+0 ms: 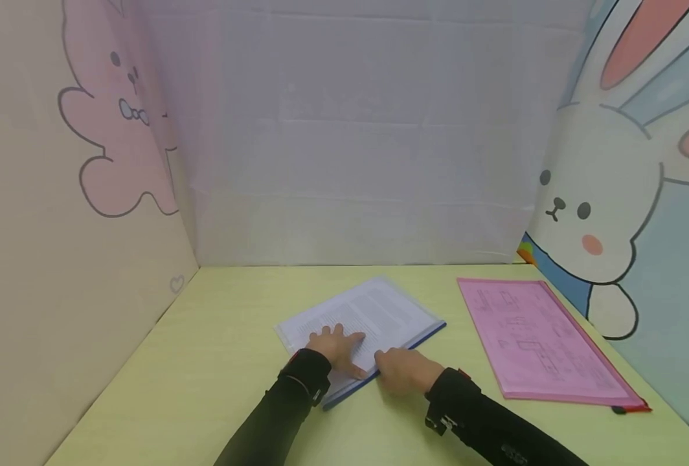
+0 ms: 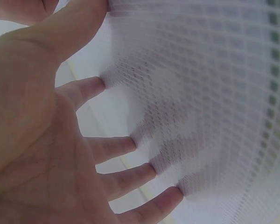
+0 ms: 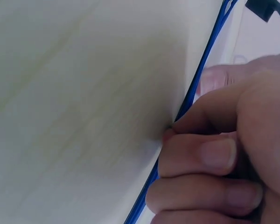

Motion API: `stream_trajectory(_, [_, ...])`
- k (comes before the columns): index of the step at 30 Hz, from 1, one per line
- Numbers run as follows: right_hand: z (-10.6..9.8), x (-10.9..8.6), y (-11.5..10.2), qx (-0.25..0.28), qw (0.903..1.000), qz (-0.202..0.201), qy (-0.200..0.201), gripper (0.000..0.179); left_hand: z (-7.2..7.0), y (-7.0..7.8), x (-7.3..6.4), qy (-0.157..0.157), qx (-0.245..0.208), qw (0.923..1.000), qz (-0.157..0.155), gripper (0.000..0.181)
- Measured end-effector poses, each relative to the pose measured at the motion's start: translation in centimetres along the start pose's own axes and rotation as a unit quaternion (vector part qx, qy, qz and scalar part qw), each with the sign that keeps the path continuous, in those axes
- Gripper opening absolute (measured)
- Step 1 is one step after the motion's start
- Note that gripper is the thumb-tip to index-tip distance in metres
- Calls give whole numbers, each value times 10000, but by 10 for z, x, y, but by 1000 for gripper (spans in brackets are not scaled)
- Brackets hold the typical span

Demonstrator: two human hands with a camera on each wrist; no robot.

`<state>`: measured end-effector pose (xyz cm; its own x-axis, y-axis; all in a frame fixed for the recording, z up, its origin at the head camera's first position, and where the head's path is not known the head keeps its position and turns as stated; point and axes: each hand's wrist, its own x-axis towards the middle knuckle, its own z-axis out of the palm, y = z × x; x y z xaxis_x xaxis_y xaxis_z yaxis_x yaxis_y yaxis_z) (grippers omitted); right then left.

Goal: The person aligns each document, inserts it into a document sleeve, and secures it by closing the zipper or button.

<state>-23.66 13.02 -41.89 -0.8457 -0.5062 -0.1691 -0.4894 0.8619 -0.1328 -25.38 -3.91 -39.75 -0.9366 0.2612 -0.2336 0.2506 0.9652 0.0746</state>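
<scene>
A translucent mesh document pouch (image 1: 385, 307) with printed sheets inside lies slanted on the table, its blue zipper edge (image 1: 429, 334) facing the person. My left hand (image 1: 337, 349) rests on the pouch with fingers spread. In the left wrist view, the fingertips (image 2: 144, 143) press into the white mesh (image 2: 214, 121). At the near edge, my right hand (image 1: 405, 370) has its fingers curled and pinches the blue zipper edge (image 3: 205, 60). What lies between its thumb and forefinger is mostly hidden in the right wrist view.
A pink document pouch (image 1: 542, 340) with a red zipper edge lies on the right of the pale yellow table (image 1: 204, 362). A white sheet (image 1: 356, 142) hangs behind the table. Walls with cartoon drawings (image 1: 595, 194) stand at both sides.
</scene>
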Motion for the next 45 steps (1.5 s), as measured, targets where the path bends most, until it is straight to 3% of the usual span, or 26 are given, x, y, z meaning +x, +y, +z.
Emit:
stream_trajectory(6, [3,0,-9,51,9997,-237,-47,12,1,1,2,-13,4,10000,-3,82])
stream_trajectory(24, [4,0,-14,103,9997,-212,-102,14,-3,3,-3,-18,-20,10000,-13,79])
stream_trajectory(35, [3,-4,-19,35,9992,-396,-87,17,-2,3,-2,7,-6,10000,11,79])
stream_trajectory(45, [6,-8,-26,-345,9966,-690,280,16,-1,2,1,-65,18,10000,22,77])
